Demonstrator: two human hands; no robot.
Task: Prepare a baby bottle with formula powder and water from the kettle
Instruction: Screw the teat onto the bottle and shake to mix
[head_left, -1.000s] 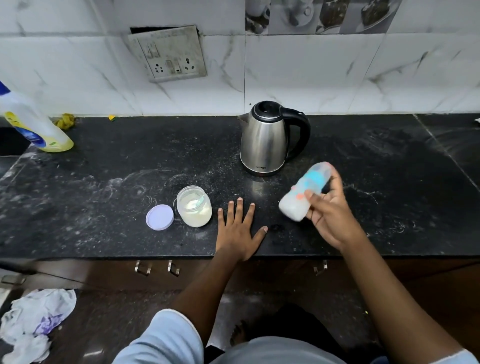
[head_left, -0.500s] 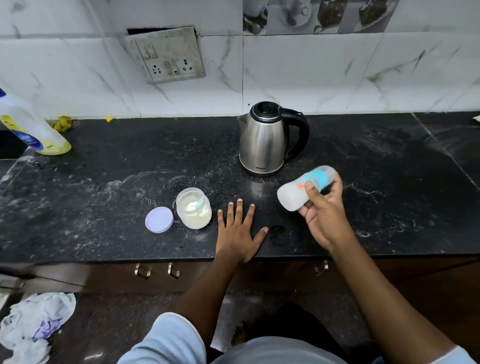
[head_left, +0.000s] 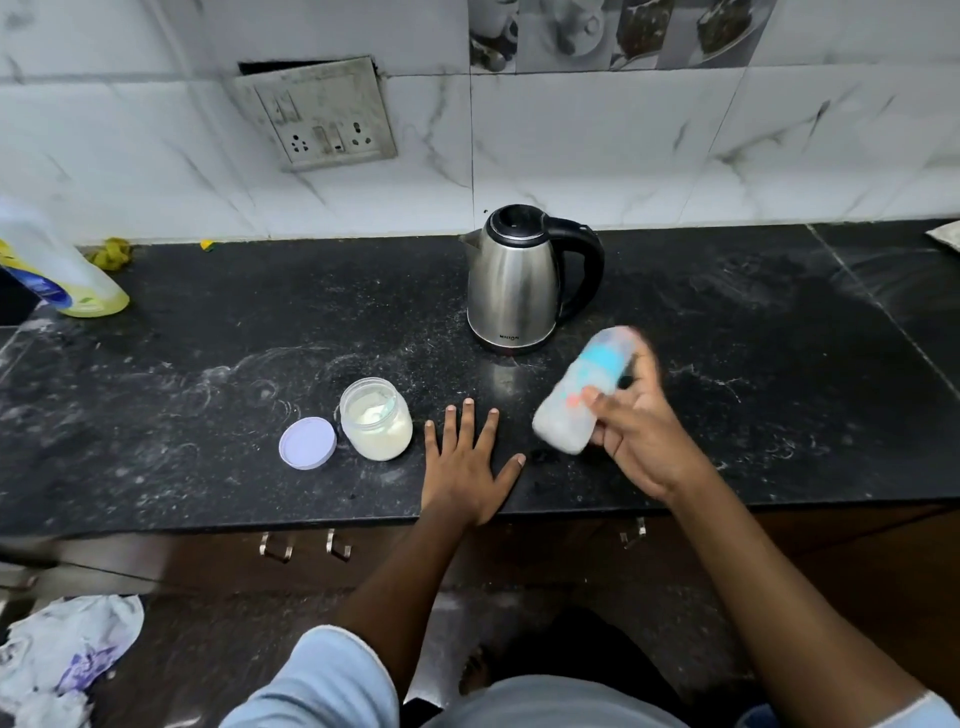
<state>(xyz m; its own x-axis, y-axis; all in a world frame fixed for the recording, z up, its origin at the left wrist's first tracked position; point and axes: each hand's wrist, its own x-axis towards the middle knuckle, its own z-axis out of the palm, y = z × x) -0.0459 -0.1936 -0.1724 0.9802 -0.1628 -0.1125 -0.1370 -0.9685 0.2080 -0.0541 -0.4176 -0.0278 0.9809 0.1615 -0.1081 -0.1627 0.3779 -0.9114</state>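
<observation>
My right hand (head_left: 636, 441) grips a baby bottle (head_left: 576, 395), blurred by motion, tilted with its blue-banded end pointing up and away and milky white contents inside. My left hand (head_left: 465, 462) lies flat on the black counter (head_left: 208, 395) with fingers spread, just right of an open jar of formula powder (head_left: 376, 418). The jar's lilac lid (head_left: 307, 443) lies flat to its left. A steel kettle (head_left: 514, 283) with a black handle stands behind, lid down.
A plastic bottle with yellow liquid (head_left: 57, 270) stands at the counter's far left. A switch and socket plate (head_left: 317, 111) is on the tiled wall. Crumpled cloth (head_left: 57, 660) lies on the floor at lower left. Drawer handles (head_left: 304, 545) sit below the counter edge.
The bottle in my right hand has swung between steeper and flatter tilts and now looks motion-blurred. My left hand has stayed flat on the counter.
</observation>
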